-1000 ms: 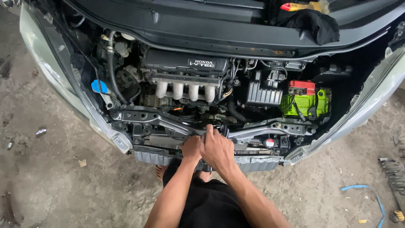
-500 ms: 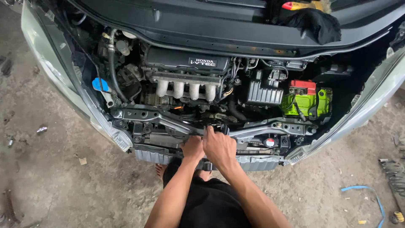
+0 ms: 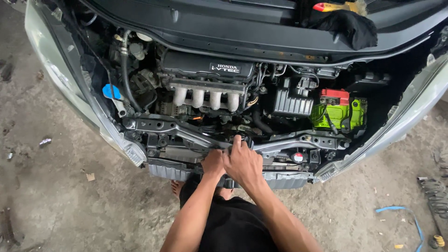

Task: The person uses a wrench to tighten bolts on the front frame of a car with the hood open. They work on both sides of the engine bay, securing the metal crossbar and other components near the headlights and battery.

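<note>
Both hands meet at the near middle of the open engine bay, on the dark front crossmember [image 3: 186, 133] that runs left to right just behind the grille opening. The right hand [image 3: 243, 164] lies on top, fingers curled down over the centre of the bar; whatever it grips is hidden under the palm, so I cannot tell what it holds. The left hand [image 3: 212, 163] is tucked just beside and partly beneath it, clenched, its hold equally hidden. Farther back sit the silver intake manifold [image 3: 205, 97] and its black engine cover [image 3: 205, 70]; to the right a green battery [image 3: 338, 114] with a red top, to the left a blue cap [image 3: 110, 91] beside a black hose [image 3: 125, 77]. A black cloth [image 3: 350, 25] lies on the far cowl. A blue strap [image 3: 401, 212] lies on the concrete floor [image 3: 56, 196] at near right. Against the earlier frames, the hands have stayed at the same spot on the bar, with no clear shift.
</note>
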